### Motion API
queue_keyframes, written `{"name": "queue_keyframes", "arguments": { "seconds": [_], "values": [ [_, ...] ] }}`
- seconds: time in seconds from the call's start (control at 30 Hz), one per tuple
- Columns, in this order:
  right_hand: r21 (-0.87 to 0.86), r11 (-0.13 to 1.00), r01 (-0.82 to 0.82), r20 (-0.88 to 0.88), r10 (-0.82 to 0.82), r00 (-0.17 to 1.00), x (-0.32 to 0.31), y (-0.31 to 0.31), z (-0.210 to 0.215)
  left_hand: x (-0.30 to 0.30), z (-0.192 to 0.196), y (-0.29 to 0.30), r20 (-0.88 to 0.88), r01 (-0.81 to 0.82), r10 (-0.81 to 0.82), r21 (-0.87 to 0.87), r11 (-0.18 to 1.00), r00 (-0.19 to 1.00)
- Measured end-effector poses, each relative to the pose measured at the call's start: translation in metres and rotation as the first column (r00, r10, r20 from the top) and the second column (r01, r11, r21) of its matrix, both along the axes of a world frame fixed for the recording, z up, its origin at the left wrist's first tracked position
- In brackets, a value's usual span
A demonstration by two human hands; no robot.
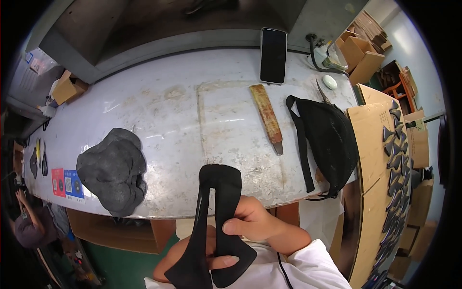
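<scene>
I hold a black, forked piece of flexible material (pixel 219 192) up in front of me, over the near edge of the worktable (pixel 192 115). My right hand (pixel 252 220) pinches its right leg from the side with thumb and fingers. Lower down, my left hand (pixel 192 257) is mostly hidden behind the piece, with a finger showing across its wide lower end. A heap of similar black pieces (pixel 114 169) lies on the table to the left.
A black bag with straps (pixel 329 139) lies at the table's right. Beside it are a worn flat tool (pixel 267 115), scissors (pixel 322 91) and a dark phone (pixel 273 55). A cardboard sheet with several black pieces (pixel 390 164) stands at the right. Another person (pixel 29 221) is at the lower left.
</scene>
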State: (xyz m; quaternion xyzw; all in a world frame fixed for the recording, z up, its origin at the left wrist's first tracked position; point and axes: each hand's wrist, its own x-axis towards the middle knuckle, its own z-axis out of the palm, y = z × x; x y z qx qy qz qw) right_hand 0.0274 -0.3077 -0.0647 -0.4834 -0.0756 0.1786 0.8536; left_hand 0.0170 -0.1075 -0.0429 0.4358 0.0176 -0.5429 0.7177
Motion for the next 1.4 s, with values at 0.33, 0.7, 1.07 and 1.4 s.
{"name": "queue_keyframes", "arguments": {
  "seconds": [0.33,0.7,1.07,1.4],
  "values": [
    [0.05,0.997,0.064,0.143,-0.07,0.987,-0.002,-0.004,-0.009,0.007,0.008,0.004,0.139,0.086,-0.079,-0.044,0.995,0.987],
    [0.197,0.947,-0.253,-0.102,0.276,0.956,-0.021,0.017,-0.034,0.037,-0.016,-0.019,0.614,-0.688,0.544,-0.002,0.725,0.572],
    [-0.341,0.813,0.472,0.551,-0.234,0.801,-0.011,0.018,-0.017,0.032,-0.004,-0.034,0.421,-0.709,0.64,0.01,0.705,0.643],
    [-0.451,0.686,0.571,0.485,-0.349,0.802,0.009,0.022,-0.001,0.016,-0.02,-0.036,0.404,-0.672,0.609,0.021,0.74,0.683]
  ]
}}
